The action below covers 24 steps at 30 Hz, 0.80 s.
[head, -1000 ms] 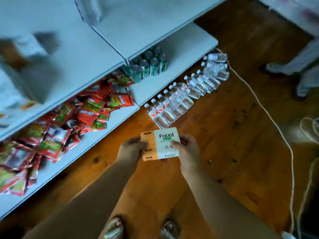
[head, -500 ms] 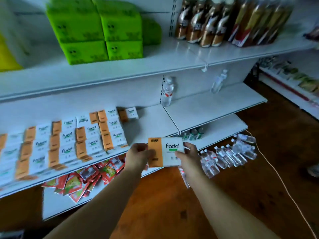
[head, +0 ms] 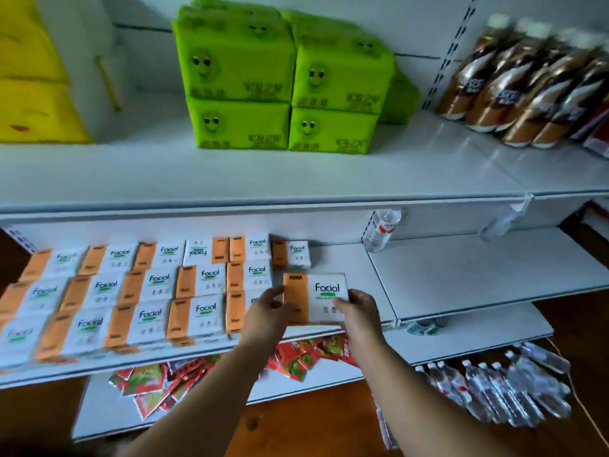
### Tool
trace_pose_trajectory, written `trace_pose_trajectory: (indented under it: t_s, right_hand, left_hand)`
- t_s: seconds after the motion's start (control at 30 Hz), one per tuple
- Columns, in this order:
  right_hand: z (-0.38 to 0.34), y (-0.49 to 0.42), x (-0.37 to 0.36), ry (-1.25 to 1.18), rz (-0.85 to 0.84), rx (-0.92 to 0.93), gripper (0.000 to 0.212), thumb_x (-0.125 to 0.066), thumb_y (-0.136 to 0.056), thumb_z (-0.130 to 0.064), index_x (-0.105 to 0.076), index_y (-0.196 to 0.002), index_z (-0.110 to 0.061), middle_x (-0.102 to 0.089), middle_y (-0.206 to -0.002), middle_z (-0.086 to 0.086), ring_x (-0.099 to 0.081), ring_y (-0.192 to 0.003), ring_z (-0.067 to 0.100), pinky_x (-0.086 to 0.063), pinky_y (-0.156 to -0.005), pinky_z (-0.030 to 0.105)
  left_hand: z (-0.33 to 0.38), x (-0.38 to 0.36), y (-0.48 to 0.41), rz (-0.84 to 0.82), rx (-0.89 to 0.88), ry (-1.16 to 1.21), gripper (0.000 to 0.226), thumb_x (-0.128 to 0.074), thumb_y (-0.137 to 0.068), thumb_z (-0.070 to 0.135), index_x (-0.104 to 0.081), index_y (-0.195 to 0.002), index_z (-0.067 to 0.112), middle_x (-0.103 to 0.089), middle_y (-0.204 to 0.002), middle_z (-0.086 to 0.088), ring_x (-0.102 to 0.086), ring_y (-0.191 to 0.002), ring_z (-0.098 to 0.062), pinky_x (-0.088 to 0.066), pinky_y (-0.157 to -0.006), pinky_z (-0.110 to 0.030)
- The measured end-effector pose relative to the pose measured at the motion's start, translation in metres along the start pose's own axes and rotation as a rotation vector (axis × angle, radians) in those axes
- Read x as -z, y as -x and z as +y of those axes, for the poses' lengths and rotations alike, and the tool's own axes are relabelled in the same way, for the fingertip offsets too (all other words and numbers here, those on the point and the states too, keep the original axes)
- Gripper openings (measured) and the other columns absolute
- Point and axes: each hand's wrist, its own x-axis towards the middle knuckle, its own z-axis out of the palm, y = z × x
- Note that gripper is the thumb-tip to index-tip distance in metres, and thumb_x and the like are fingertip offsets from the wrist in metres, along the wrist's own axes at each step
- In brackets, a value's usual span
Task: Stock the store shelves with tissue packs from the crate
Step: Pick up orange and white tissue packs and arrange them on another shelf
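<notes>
Both hands grip one tissue pack [head: 316, 298], the left hand [head: 268, 316] on its orange edge, the right hand [head: 357, 313] on its white edge, over the front of the middle shelf [head: 349, 258]. Just left of the hands lie rows of tissue packs [head: 148, 291]. Above them stand green packs [head: 280, 84].

Glossy white shelf [head: 478, 278], smooth plastic-wrapped tissue pack [head: 324, 293]
</notes>
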Motion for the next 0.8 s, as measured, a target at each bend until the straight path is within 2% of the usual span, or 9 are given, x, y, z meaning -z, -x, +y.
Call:
trace_pose_trajectory:
  t_s: [0.03,0.1,0.17,0.2,0.3,0.43,0.5,0.63,0.8]
  right_hand:
    - [0.006,-0.018,-0.003,0.022,-0.013,0.004,0.014,-0.065,-0.071,-0.011,-0.064,-0.080,0.000,-0.071,-0.086,0.022,-0.067,-0.086,0.040,-0.053,-0.076,0.046]
    - [0.014,-0.051,-0.011,0.027,-0.059,0.014,0.008,-0.063,-0.076,-0.006,-0.068,-0.082,-0.004,-0.072,-0.088,0.018,-0.068,-0.085,0.034,-0.052,-0.075,0.037]
    - [0.026,-0.084,-0.016,0.044,-0.119,0.022,0.016,-0.063,-0.071,-0.006,-0.068,-0.086,-0.007,-0.072,-0.092,0.018,-0.068,-0.087,0.031,-0.053,-0.080,0.039]
    - [0.031,-0.099,-0.018,0.071,-0.141,0.036,0.024,-0.064,-0.067,-0.009,-0.068,-0.090,-0.007,-0.071,-0.094,0.016,-0.067,-0.092,0.031,-0.054,-0.083,0.040]
    - [0.043,-0.142,-0.029,0.163,-0.149,0.099,0.029,-0.063,-0.075,-0.002,-0.060,-0.104,-0.010,-0.066,-0.100,0.004,-0.062,-0.098,0.024,-0.050,-0.078,0.030]
    - [0.047,-0.194,-0.051,0.201,-0.091,0.193,0.037,-0.056,-0.079,0.003,-0.059,-0.113,-0.012,-0.061,-0.101,0.000,-0.056,-0.092,0.018,-0.042,-0.073,0.023]
    - [0.049,-0.216,-0.063,0.216,-0.078,0.212,0.038,-0.055,-0.078,0.004,-0.060,-0.112,-0.011,-0.062,-0.102,0.002,-0.057,-0.091,0.018,-0.041,-0.072,0.022]
    - [0.060,-0.242,-0.081,0.305,-0.083,0.261,0.035,-0.058,-0.079,0.001,-0.060,-0.112,-0.009,-0.065,-0.111,0.007,-0.061,-0.101,0.025,-0.041,-0.075,0.021]
    - [0.073,-0.255,-0.098,0.367,-0.038,0.334,0.022,-0.058,-0.079,-0.005,-0.061,-0.100,-0.012,-0.067,-0.105,0.007,-0.061,-0.097,0.026,-0.039,-0.070,0.023]
  left_hand:
    - [-0.003,-0.007,-0.015,0.002,0.012,-0.013,0.042,-0.057,-0.085,0.008,-0.055,-0.126,0.016,-0.062,-0.092,-0.008,-0.049,-0.064,-0.020,-0.036,-0.059,-0.026]
    - [-0.010,-0.020,-0.048,0.019,0.030,-0.059,0.043,-0.057,-0.085,0.008,-0.055,-0.127,0.014,-0.067,-0.100,-0.013,-0.056,-0.072,-0.026,-0.043,-0.064,-0.028]
    - [-0.019,-0.033,-0.080,0.040,0.024,-0.147,0.040,-0.057,-0.086,0.012,-0.057,-0.126,0.013,-0.068,-0.108,-0.014,-0.064,-0.090,-0.031,-0.052,-0.076,-0.033]
    - [-0.023,-0.039,-0.095,0.058,0.013,-0.192,0.037,-0.056,-0.086,0.014,-0.059,-0.124,0.013,-0.069,-0.110,-0.013,-0.064,-0.096,-0.031,-0.052,-0.079,-0.032]
    - [-0.030,-0.056,-0.137,0.120,-0.024,-0.347,0.027,-0.053,-0.087,0.015,-0.066,-0.110,0.009,-0.069,-0.108,-0.016,-0.062,-0.099,-0.032,-0.047,-0.077,-0.031]
    - [-0.033,-0.078,-0.183,0.187,-0.034,-0.522,0.028,-0.051,-0.086,0.016,-0.068,-0.104,0.002,-0.066,-0.108,-0.020,-0.060,-0.101,-0.033,-0.045,-0.079,-0.031]
    - [-0.037,-0.087,-0.203,0.242,-0.043,-0.531,0.030,-0.050,-0.084,0.016,-0.068,-0.105,0.003,-0.064,-0.109,-0.020,-0.059,-0.100,-0.033,-0.046,-0.080,-0.030]
    - [-0.046,-0.092,-0.224,0.292,-0.030,-0.543,0.030,-0.049,-0.082,0.014,-0.065,-0.104,0.000,-0.060,-0.113,-0.021,-0.060,-0.099,-0.034,-0.047,-0.084,-0.031]
    - [-0.054,-0.102,-0.237,0.218,-0.043,-0.782,0.044,-0.052,-0.084,0.030,-0.057,-0.117,0.002,-0.054,-0.124,-0.016,-0.049,-0.118,-0.032,-0.040,-0.099,-0.034]
